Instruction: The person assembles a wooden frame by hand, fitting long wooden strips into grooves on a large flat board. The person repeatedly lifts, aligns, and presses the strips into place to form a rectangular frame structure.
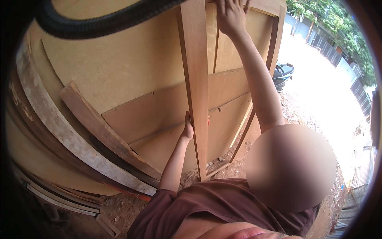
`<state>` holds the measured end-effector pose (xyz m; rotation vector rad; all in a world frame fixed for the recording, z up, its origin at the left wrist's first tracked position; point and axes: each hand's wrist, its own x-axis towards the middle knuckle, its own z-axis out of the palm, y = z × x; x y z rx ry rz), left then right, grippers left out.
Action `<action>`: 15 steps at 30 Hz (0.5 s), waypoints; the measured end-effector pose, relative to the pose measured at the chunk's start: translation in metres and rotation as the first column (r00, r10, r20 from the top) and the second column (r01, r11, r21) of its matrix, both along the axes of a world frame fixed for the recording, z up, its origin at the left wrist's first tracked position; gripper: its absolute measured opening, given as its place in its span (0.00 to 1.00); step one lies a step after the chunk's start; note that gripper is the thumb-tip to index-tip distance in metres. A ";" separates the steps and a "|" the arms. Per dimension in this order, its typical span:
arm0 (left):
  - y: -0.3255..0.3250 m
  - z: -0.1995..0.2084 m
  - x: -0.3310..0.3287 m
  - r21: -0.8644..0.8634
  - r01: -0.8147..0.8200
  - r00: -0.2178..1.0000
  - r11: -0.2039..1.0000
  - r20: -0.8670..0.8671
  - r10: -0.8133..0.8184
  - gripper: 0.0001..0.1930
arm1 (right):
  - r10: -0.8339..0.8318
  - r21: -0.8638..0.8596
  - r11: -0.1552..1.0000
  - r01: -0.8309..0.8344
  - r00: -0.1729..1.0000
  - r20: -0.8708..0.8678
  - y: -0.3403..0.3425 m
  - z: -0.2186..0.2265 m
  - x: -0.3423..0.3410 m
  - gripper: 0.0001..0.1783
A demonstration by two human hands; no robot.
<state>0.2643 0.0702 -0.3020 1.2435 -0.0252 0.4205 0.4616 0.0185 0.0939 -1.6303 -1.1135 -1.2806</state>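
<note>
A rectangular wooden frame [195,79] of smooth brown timber stands upright in front of me, its foot on the dirt ground. My left hand [189,126] is wrapped round its near upright at mid height, with fingertips showing on the far side. Higher up, my right hand [231,18] reaches to the top rail [264,5]. Its fingers are stretched upward against the wood, and the picture's upper edge cuts off their tips. Behind the frame lean large tan boards [119,59], with a browner panel [159,103] across them.
Weathered planks [79,129] and a shorter rough timber [107,123] lean at the left. A thick black ribbed hose [103,26] crosses the upper left. A dark bag-like object [282,73] sits beyond the frame. Bright ground, a fence and trees lie at right; a blurred disc hides part.
</note>
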 end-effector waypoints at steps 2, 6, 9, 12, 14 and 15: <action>0.001 0.000 0.001 0.022 -0.003 1.000 1.000 0.019 0.002 0.54 | -0.033 0.104 0.993 0.060 0.970 -0.239 -0.006 0.004 0.006 0.33; 0.001 0.000 0.003 0.045 -0.024 1.000 0.999 0.015 0.024 0.57 | 0.141 0.025 0.990 -0.140 0.987 -0.080 0.000 0.000 -0.006 0.33; -0.003 0.002 0.000 -0.022 -0.088 0.995 0.996 -0.055 0.087 0.54 | 0.187 -0.198 0.967 -0.161 0.975 0.119 -0.001 -0.006 0.000 0.34; -0.005 0.002 -0.001 -0.054 -0.115 0.993 0.992 -0.002 0.115 0.52 | 0.114 -0.140 0.984 -0.107 0.993 0.039 -0.024 -0.007 0.051 0.34; -0.006 0.002 -0.001 -0.074 -0.128 0.992 0.989 -0.006 0.128 0.50 | 0.113 -0.054 0.992 -0.115 0.993 -0.041 -0.043 -0.002 0.104 0.33; -0.006 0.001 -0.001 -0.089 -0.140 0.990 0.986 -0.010 0.139 0.50 | 0.065 -0.044 0.997 -0.068 0.995 -0.070 -0.053 0.000 0.131 0.33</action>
